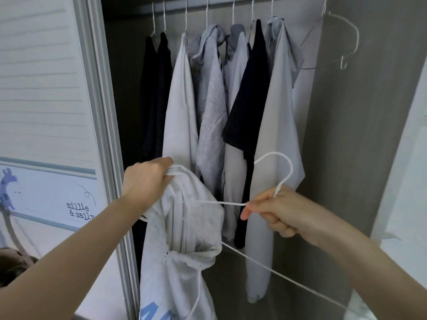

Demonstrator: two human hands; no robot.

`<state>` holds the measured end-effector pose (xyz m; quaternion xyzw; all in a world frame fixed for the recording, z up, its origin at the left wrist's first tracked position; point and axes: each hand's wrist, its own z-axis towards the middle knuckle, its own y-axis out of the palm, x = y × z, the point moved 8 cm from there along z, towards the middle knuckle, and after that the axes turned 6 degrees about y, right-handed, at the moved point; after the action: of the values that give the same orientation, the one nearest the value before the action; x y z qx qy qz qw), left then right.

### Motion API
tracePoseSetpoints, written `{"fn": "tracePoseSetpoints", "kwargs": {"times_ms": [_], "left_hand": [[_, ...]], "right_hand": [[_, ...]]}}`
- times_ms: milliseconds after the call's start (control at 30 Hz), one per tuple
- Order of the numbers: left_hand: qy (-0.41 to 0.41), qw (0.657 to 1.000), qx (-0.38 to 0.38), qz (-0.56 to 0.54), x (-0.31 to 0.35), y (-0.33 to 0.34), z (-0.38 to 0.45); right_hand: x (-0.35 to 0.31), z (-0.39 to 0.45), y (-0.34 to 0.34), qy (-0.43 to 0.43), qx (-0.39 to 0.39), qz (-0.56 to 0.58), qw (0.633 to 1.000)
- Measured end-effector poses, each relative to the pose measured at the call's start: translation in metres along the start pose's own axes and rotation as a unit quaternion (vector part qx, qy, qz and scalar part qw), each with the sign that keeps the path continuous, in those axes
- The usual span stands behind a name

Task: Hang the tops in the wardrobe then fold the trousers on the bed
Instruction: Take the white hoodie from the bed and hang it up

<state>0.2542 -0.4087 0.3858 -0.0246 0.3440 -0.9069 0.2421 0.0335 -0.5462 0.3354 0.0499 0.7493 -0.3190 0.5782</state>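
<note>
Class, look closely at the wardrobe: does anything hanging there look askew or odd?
Yes. The empty hanger at the far right hangs tilted, unlike the others. The grey top sits bunched on one end of the held hanger.

- Pale louvred sliding door with a grey metal frame [46,93] fills the left side, slats running horizontally.
- Printed white panel bearing a blue giraffe figure and the words "millie & sally" [60,199] is set into the door's lower part.
- Grey-brown inner side wall of the cupboard [342,135] stands at right, matt and unmarked.
- Horizontal metal hanging rail [219,6] crosses the top edge.
- White surface [406,181] at far right, brightly lit; interior is dimmer.
</note>
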Motion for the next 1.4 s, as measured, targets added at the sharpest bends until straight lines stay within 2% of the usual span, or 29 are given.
{"fn": "tracePoseSetpoints", "kwargs": {"times_ms": [100, 167, 333, 467, 567, 633, 700, 767, 833, 933, 967, 1033, 1100, 1133, 1233, 1333, 1400], "left_hand": [[0.125, 0.992, 0.026, 0.018, 0.03, -0.013, -0.004], [0.194, 0.98, 0.031, 0.04, 0.047, -0.018, -0.009], [0.174, 0.982, 0.04, 0.064, 0.033, -0.029, -0.014], [0.233, 0.969, 0.056, 0.059, 0.069, -0.032, -0.019], [0.225, 0.971, 0.063, 0.039, 0.099, -0.035, -0.016], [0.187, 0.98, 0.067, -0.016, 0.107, -0.042, -0.018], [0.185, 0.979, 0.066, -0.06, 0.115, -0.048, -0.027], [0.215, 0.973, 0.039, -0.08, 0.125, -0.053, -0.04], [0.21, 0.97, -0.003, -0.123, 0.127, -0.053, -0.04], [0.093, 0.955, -0.095, -0.266, 0.108, -0.039, -0.035], [0.07, 0.952, -0.104, -0.281, 0.101, -0.035, -0.035], [0.079, 0.966, -0.115, -0.219, 0.092, -0.029, -0.036], [0.105, 0.968, -0.158, -0.165, 0.09, -0.02, -0.039], [0.11, 0.96, -0.186, -0.181, 0.089, -0.016, -0.04], [0.077, 0.906, -0.25, -0.334, 0.092, -0.005, -0.049], [0.127, 0.889, -0.258, -0.357, 0.116, -0.003, -0.058], [0.129, 0.867, -0.264, -0.403, 0.136, -0.002, -0.061]], "right_hand": [[0.002, 0.012, 0.02, 0.0, 0.007, 0.047, 0.999], [0.003, 0.016, 0.033, 0.016, -0.03, 0.067, 0.997], [0.002, 0.006, 0.014, 0.01, -0.067, 0.094, 0.993], [0.01, 0.023, 0.04, 0.039, -0.05, 0.097, 0.993], [0.021, 0.041, 0.072, 0.039, 0.004, 0.084, 0.996], [0.027, 0.042, 0.073, 0.007, 0.061, 0.118, 0.991], [0.032, 0.032, 0.05, -0.052, 0.131, 0.161, 0.977], [0.029, 0.012, 0.025, -0.121, 0.174, 0.17, 0.962], [0.027, -0.002, 0.012, -0.15, 0.173, 0.205, 0.952], [0.039, -0.01, 0.011, -0.114, 0.159, 0.285, 0.938], [0.042, -0.011, 0.01, -0.104, 0.162, 0.305, 0.933], [0.048, -0.013, 0.005, -0.092, 0.171, 0.319, 0.928], [0.053, -0.014, 0.001, -0.086, 0.172, 0.306, 0.932], [0.055, -0.014, 0.0, -0.086, 0.172, 0.297, 0.935], [0.061, -0.017, -0.003, -0.085, 0.186, 0.277, 0.939], [0.058, -0.016, 0.005, -0.116, 0.167, 0.278, 0.939], [0.054, -0.015, 0.017, -0.138, 0.162, 0.235, 0.948]]}}
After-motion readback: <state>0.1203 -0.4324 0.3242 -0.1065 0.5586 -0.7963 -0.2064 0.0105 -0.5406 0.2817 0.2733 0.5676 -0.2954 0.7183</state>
